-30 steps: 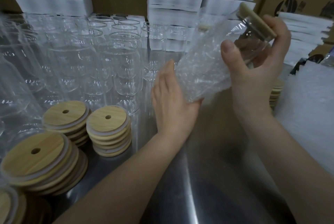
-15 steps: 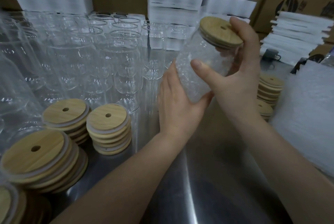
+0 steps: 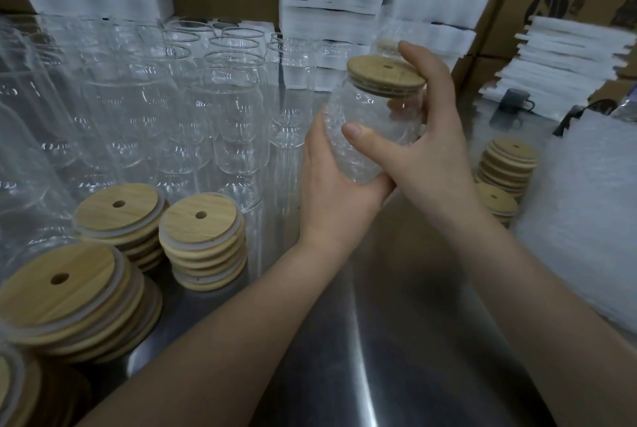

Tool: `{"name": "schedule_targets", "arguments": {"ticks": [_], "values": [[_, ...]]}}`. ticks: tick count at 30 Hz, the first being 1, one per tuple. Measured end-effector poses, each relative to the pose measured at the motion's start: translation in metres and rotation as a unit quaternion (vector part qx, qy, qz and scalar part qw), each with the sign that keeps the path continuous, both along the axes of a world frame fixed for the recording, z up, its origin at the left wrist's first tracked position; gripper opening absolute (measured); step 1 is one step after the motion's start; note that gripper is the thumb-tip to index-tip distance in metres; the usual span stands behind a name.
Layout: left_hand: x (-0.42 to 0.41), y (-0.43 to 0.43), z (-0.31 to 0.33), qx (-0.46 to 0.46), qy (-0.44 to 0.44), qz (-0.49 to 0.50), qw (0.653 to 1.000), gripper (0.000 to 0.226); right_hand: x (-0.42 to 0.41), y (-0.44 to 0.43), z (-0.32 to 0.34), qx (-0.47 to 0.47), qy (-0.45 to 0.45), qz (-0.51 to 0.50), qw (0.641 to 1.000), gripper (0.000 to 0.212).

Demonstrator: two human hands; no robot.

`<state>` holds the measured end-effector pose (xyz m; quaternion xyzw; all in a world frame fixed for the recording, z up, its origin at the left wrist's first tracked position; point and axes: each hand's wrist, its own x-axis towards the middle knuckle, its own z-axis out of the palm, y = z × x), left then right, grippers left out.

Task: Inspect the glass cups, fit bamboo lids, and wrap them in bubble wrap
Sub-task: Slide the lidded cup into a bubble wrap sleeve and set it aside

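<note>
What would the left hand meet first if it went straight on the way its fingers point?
Probably the empty glass cups beyond the left hand, past the wrapped cup it holds; depth is unclear.

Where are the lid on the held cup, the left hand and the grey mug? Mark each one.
bamboo lid (image 3: 384, 75), head view, middle of its top face.
left hand (image 3: 331, 185), head view, back of the hand under the wrapped cup (image 3: 368, 109).
grey mug (image 3: 514, 101), head view, its side wall.
</note>
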<state>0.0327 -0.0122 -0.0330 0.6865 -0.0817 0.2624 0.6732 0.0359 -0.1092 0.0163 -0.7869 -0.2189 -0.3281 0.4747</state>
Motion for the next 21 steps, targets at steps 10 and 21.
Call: {"name": "schedule_targets", "arguments": {"ticks": [10,21], "values": [[0.001,0.002,0.004,-0.063,0.008,-0.034,0.997,0.088,-0.001,-0.004,0.002,-0.014,0.061,0.023,0.998,0.073],[0.002,0.012,0.006,-0.064,-0.004,-0.087,0.994,0.093,0.009,-0.014,0.011,0.153,0.125,0.084,0.977,0.038]]}}
